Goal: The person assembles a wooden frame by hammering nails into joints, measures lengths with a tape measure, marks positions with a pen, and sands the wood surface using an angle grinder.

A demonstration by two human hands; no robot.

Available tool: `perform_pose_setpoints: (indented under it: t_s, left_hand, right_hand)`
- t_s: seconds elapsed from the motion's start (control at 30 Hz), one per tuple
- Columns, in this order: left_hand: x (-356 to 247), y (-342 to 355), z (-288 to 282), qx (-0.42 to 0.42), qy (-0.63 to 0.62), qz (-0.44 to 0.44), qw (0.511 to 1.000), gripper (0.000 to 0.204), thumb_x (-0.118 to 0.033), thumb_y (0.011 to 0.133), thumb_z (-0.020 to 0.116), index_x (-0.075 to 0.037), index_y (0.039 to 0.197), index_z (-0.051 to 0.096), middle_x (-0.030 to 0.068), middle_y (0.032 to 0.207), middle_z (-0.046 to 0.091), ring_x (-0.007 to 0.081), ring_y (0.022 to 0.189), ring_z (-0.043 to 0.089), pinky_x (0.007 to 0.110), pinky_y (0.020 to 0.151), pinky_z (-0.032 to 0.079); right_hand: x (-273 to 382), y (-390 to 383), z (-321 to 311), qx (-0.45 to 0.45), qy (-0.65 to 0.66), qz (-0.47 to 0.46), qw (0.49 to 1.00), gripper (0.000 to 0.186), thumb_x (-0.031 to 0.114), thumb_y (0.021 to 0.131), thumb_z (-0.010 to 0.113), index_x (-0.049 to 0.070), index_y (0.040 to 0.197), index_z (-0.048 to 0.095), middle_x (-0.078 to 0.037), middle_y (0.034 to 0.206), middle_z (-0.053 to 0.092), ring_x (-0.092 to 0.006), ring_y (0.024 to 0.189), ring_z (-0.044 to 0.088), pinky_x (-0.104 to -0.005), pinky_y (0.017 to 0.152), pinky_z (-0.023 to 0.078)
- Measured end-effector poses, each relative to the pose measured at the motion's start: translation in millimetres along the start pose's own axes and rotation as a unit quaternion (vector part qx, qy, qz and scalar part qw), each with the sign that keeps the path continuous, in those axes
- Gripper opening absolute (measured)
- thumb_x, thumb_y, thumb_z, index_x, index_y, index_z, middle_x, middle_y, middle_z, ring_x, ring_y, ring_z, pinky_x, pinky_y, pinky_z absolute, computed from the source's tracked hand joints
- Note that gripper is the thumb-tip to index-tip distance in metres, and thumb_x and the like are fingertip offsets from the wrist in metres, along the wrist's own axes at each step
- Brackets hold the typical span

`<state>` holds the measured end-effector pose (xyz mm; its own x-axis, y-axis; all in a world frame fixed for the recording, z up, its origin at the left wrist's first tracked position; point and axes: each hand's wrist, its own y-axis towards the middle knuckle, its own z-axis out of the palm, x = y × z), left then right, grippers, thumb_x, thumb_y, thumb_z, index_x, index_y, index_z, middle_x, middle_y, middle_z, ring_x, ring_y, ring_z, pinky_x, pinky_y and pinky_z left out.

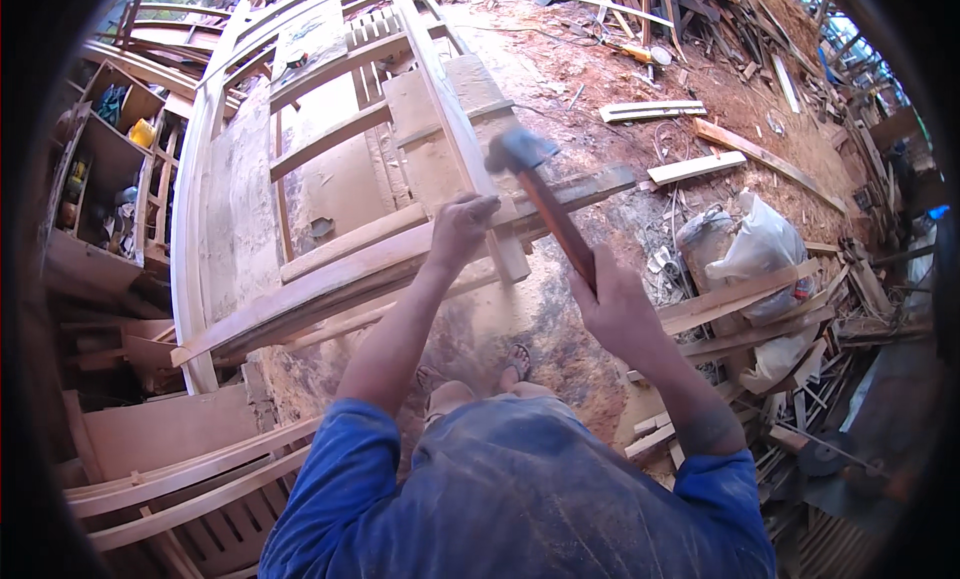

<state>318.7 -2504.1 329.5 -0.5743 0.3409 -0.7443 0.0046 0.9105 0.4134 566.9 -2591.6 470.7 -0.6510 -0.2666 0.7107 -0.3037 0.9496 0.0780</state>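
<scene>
My right hand (pixel 612 304) is wrapped round the brown handle of a hammer (pixel 556 219). The hammer's metal head is slightly blurred and hangs above the corner of a wooden frame (pixel 440 89). Close to that corner, my left hand (pixel 462 231) is closed with its fingertips at the joint, where a long rail meets a crosswise plank (pixel 330 271). Whatever those fingers pinch, if anything, is too small to tell. Several crosspieces join the frame's long rails, and the rail's end sticks out past the plank towards me.
Left of the frame stands an open wooden cabinet (pixel 112 179) with odds and ends inside. Slatted woodwork (pixel 200 499) lies at the lower left. On the right are loose boards (pixel 697 167), a white plastic bag (pixel 757 249) and heaped scrap wood. Sawdust covers the ground.
</scene>
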Motion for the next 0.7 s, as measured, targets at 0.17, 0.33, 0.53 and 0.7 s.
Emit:
perform_pose_setpoints:
  t_s: [0.17, 0.33, 0.53, 0.7]
  left_hand:
    - [-2, 0, -6, 0.015, -0.006, -0.009, 1.0, 0.014, -0.003, 0.086, 0.066, -0.004, 0.096, 0.076, 0.0152, 0.093, 0.073, 0.0268, 0.084, 0.073, 0.034, 0.074, 0.055]
    - [16, 5, -12, -0.192, -0.167, -0.124, 0.959, 0.014, -0.008, 0.1, 0.051, 0.002, 0.104, 0.061, 0.0185, 0.09, 0.063, 0.0325, 0.084, 0.062, 0.039, 0.079, 0.049]
    - [21, 8, -3, -0.23, -0.168, -0.181, 0.941, 0.018, -0.013, 0.104, 0.041, 0.001, 0.097, 0.05, 0.0192, 0.083, 0.055, 0.0334, 0.077, 0.053, 0.045, 0.073, 0.042]
    - [19, 3, -19, -0.236, -0.131, -0.172, 0.948, 0.016, -0.012, 0.104, 0.041, 0.0, 0.098, 0.05, 0.0165, 0.079, 0.054, 0.0304, 0.074, 0.052, 0.044, 0.071, 0.042]
  right_hand:
    - [23, 14, -31, 0.07, -0.067, 0.067, 0.993, 0.026, 0.024, 0.098, 0.058, -0.001, 0.101, 0.051, -0.02, 0.063, 0.059, -0.0419, 0.061, 0.064, -0.0515, 0.058, 0.048]
    - [89, 10, -75, -0.066, -0.022, 0.033, 0.997, 0.021, 0.018, 0.1, 0.056, -0.003, 0.104, 0.053, -0.013, 0.064, 0.059, -0.029, 0.054, 0.062, -0.0428, 0.052, 0.047]
    - [-21, -2, 19, 0.065, -0.114, 0.03, 0.991, 0.025, 0.025, 0.1, 0.056, 0.001, 0.106, 0.053, -0.019, 0.069, 0.061, -0.0363, 0.058, 0.06, -0.049, 0.058, 0.044]
    - [73, 30, -59, -0.033, -0.091, 0.103, 0.99, 0.024, 0.027, 0.103, 0.056, 0.004, 0.106, 0.058, -0.005, 0.066, 0.056, -0.0175, 0.055, 0.055, -0.0347, 0.051, 0.044]
